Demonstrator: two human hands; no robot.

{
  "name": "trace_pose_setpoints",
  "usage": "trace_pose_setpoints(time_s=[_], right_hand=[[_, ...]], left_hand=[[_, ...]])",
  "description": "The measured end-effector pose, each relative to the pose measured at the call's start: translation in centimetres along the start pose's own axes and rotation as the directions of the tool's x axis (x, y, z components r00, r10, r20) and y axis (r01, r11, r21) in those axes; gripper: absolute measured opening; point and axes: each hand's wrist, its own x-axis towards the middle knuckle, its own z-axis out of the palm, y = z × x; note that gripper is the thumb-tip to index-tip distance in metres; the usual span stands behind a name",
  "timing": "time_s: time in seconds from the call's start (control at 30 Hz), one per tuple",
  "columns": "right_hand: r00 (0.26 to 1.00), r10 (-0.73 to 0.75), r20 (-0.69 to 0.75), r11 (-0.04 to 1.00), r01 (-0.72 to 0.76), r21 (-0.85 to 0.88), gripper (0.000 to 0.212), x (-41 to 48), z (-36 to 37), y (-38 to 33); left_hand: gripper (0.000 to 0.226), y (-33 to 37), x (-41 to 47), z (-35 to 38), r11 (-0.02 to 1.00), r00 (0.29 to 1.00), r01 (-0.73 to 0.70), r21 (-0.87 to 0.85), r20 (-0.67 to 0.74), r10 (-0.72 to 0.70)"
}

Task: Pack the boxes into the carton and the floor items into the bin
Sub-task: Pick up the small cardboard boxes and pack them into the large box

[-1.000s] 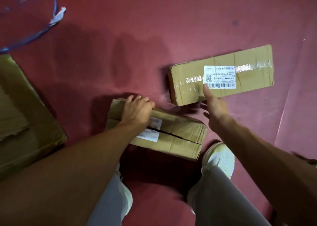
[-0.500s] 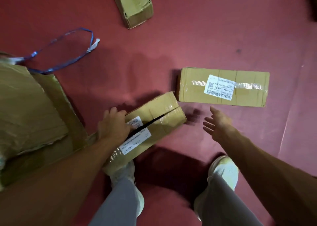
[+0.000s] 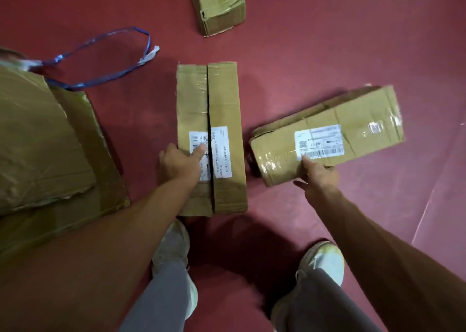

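Where red floor (image 3: 302, 62) lies bare between things, big carton (image 3: 45, 140) at left edge (flaps rumpled), split-seam box (image 3: 222, 104) mid-floor gripped by left hand (image 3: 179, 165), labelled box (image 3: 348, 127) tilted, pinched by right hand (image 3: 317, 175); third box (image 3: 219, 6) far, blue strap (image 3: 106, 62) loose.

Light is dim and warm, falling from above and behind the person, so a broad dark shadow pools on the red floor (image 3: 315, 41) between the two shoes and softer shadows spread past the near ends of the boxes. Clear tape on the right box (image 3: 327, 135) throws pale glare patches, brightest at its far right end. That box is smeared by motion blur along its edges. The wide lens bends the scene outward, swelling both forearms at the near corners
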Motion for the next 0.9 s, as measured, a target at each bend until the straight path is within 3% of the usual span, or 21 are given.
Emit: trace_pose_setpoints(time_s=[0.1,0.2,0.33,0.43,0.57,0.73,0.9], right_hand=[[0.981,-0.15,0.125,0.986,0.158,-0.056,0.014,-3.1,-0.5,0.2],[0.956,-0.152,0.25,0.961,0.202,-0.189,0.041,-6.5,-1.8,-1.1],[0.92,-0.157,0.359,0.947,0.244,-0.21,0.036,-11.2,-3.1,-4.0],[0.911,-0.168,0.376,0.951,0.251,-0.182,0.039,-15.2,-3.2,-6.6],[0.916,-0.258,0.308,0.948,0.302,-0.102,0.045,-22.5,-2.1,-9.2],[0.892,-0.38,0.244,0.89,0.425,-0.165,0.071,-31.5,0.7,-9.7],[0.856,-0.373,0.359,0.857,0.465,-0.219,0.055,-38.7,3.5,-8.1]], left_hand=[[0.055,0.7,-1.0,-1.6,0.999,0.996,-0.034,0.02,0.078,0.033],[0.053,1.6,-2.4,-4.4,0.989,0.985,-0.122,0.087,0.129,0.11],[0.059,2.1,-4.1,-9.4,0.989,0.97,-0.148,0.002,0.193,0.145],[0.063,2.2,-5.2,-13.7,0.986,0.949,-0.086,-0.144,0.288,0.125],[0.051,2.7,-6.7,-20.5,0.953,0.916,-0.026,-0.303,0.375,0.144],[0.071,1.2,-7.9,-28.9,0.929,0.895,0.067,-0.364,0.433,0.105],[0.024,-2.8,-9.7,-35.5,0.885,0.905,0.168,-0.434,0.425,0.037]])
